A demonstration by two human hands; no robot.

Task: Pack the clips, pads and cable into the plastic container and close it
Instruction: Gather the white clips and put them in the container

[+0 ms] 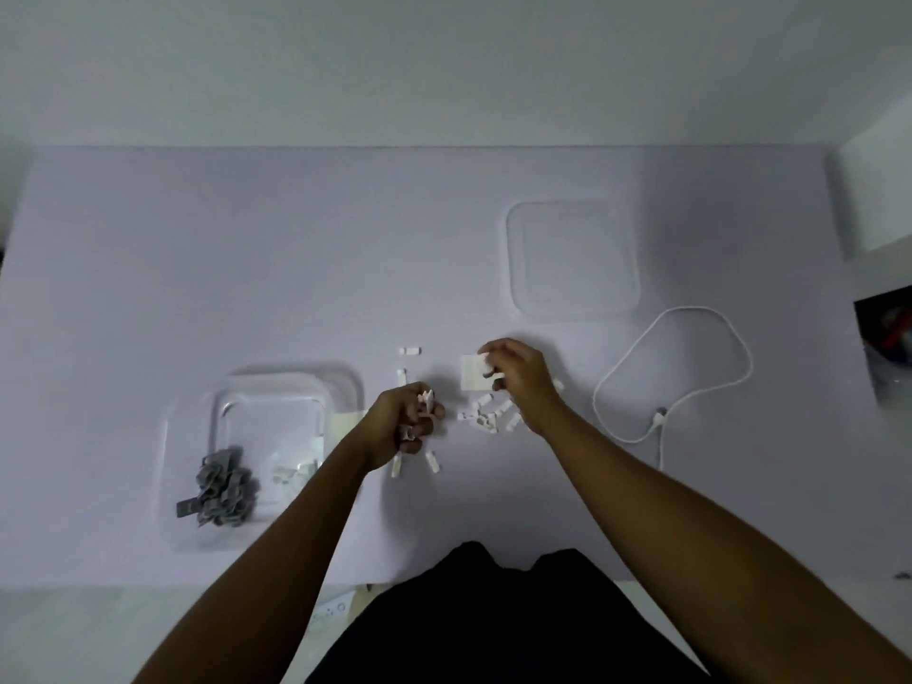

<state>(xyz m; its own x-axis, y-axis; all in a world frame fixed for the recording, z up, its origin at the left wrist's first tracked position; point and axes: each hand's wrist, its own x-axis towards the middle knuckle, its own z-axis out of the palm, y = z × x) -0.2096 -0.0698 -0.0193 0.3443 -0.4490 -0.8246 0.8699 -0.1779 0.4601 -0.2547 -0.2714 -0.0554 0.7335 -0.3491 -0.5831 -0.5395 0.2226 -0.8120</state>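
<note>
A clear plastic container [187, 530] stands at the left of the lilac table; a heap of grey clips [222, 488] and a few white clips [291, 473] lie inside it. My left hand [404, 427] is closed on a bunch of white clips just right of the container. My right hand [518, 377] pinches a white clip over a white square pad [471, 380]. More loose white clips [486, 417] lie between and below my hands. A white cable [676, 377] loops at the right. The clear lid [575, 259] lies flat at the back right.
Two single white clips [409, 350] lie behind my left hand, two more [432, 461] in front of it. A white box [878, 190] and a dark opening [888, 338] sit at the right edge. A paper sheet [330, 609] pokes out under the table's front edge.
</note>
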